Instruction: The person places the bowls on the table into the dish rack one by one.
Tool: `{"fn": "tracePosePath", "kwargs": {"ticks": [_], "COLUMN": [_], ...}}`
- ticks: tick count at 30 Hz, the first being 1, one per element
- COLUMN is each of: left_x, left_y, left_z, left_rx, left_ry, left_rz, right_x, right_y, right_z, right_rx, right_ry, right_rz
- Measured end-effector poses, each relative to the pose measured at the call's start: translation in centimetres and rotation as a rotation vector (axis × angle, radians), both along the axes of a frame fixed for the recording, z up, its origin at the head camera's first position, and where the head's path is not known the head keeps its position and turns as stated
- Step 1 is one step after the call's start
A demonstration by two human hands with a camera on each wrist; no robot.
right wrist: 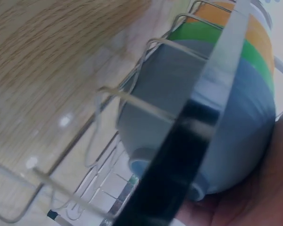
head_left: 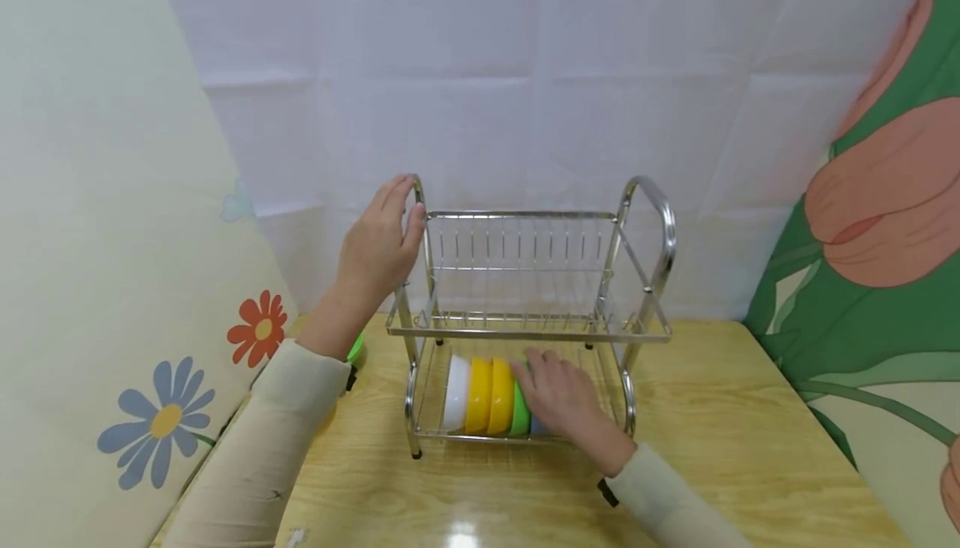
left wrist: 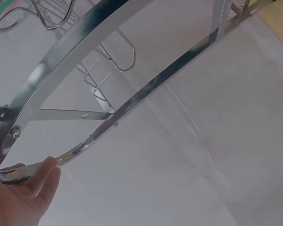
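Observation:
A two-tier metal dish rack (head_left: 525,335) stands on the wooden table. My left hand (head_left: 378,244) holds the curved handle at its upper left, and in the left wrist view the fingers (left wrist: 48,181) curl round the bar. On the lower tier a row of bowls stands on edge: a white bowl (head_left: 456,394), two yellow bowls (head_left: 478,396), a green bowl (head_left: 521,402) and a blue-grey bowl (right wrist: 165,89). My right hand (head_left: 558,394) reaches below the upper tier and grips the blue-grey bowl at the row's right end, covering most of it in the head view.
The upper tier's front bar (head_left: 480,334) runs above my right hand. A lower wire rail (head_left: 480,438) crosses in front of the bowls. Partly hidden behind my left forearm is a green object (head_left: 356,351). A pale wall cloth (head_left: 465,98) hangs behind the rack.

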State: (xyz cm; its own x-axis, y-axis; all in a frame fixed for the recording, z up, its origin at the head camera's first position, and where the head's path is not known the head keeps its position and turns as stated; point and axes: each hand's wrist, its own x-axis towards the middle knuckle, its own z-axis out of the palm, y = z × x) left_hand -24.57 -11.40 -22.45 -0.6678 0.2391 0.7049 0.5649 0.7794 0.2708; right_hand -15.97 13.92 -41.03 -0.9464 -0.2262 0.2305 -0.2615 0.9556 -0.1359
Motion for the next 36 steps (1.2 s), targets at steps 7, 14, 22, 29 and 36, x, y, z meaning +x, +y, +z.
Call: {"fn": "tracePosePath", "kwargs": {"ticks": [7,14,22,29,36], "left_x": [0.0,0.1,0.1,0.2,0.5], "left_y": [0.2,0.3,0.3,0.1,-0.1], "left_z": [-0.1,-0.3,-0.3,-0.3,-0.3], "left_rx": [0.010,0.011,0.031,0.038,0.030], "left_ry": [-0.016,-0.017,-0.008,-0.030,-0.060], "left_rz": [-0.016,-0.014,-0.023,-0.054,-0.055], "right_x": [0.0,0.2,0.9,1.9,3.3], "right_y": [-0.2,0.4,1.6,1.8,1.5], "right_z": [0.8,1.6,3.6,5.1,6.1], "right_rx": [-0.161,-0.241,-0.225,-0.230,-0.207], "right_ry": [-0.142,-0.213,-0.078,-0.093,-0.069], "right_rz": [-0.098,-0.142,-0.097,-0.078,-0.048]}}
